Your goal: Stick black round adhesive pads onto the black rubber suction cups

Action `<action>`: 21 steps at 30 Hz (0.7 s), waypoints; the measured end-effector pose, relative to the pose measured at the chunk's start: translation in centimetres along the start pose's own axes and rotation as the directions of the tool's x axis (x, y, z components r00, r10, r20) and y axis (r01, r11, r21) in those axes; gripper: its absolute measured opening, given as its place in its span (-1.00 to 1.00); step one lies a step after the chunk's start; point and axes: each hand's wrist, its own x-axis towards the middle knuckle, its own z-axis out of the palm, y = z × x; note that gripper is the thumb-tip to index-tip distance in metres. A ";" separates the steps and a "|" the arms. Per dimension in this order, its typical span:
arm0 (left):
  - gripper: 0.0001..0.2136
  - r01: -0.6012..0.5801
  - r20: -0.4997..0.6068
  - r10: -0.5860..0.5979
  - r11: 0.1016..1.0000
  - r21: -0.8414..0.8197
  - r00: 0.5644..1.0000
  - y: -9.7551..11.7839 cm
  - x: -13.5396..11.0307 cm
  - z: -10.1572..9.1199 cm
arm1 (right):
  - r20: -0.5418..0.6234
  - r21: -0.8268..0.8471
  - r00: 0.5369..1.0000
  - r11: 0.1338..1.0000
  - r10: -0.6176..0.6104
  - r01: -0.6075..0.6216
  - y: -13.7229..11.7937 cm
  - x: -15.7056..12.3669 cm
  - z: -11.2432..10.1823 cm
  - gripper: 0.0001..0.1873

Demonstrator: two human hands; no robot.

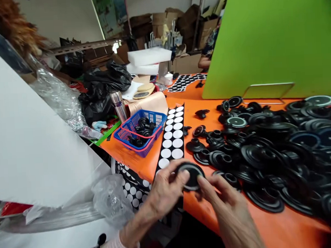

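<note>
My left hand and my right hand both pinch one round black rubber disc at the near edge of the orange table. The fingers of each hand are closed on the disc's rim from opposite sides. Directly behind the disc lies a black strip with white round stickers, running away from me. To the right spreads a large pile of black rubber discs.
A blue basket holding black rings stands left of the strip. A green board rises at the back right. Black bags, a metal flask, plastic wrap and a white panel crowd the left. Another person's arm shows behind the green board.
</note>
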 end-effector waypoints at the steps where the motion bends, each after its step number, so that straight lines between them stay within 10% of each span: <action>1: -0.65 -0.026 -0.046 0.028 0.999 0.030 0.999 1.7 1.0 -1.6 | 0.074 0.067 0.997 0.998 0.012 -0.017 -1.3 1.5 1.8 -0.66; 7: -0.65 -0.237 -0.340 0.359 0.906 0.351 0.869 7.6 2.7 -8.9 | 0.076 0.304 0.975 0.936 -0.210 0.178 -5.6 6.7 6.8 -0.67; 11: -0.81 0.124 -0.254 -0.074 0.974 0.187 0.964 1.4 -1.6 -9.2 | 0.086 -0.261 0.950 0.913 -0.300 0.312 -1.0 2.0 3.1 -0.80; 14: -0.82 0.390 -0.133 -0.416 0.902 -0.184 0.900 -3.8 -4.0 -7.4 | 0.166 -0.487 0.927 0.789 -0.337 0.374 3.7 -2.7 1.3 -0.78; 21: -0.79 0.391 0.037 -0.438 0.757 -0.523 0.898 -5.8 -4.9 -5.5 | 0.233 -0.710 0.857 0.522 -0.461 0.473 6.6 -5.3 1.8 -0.74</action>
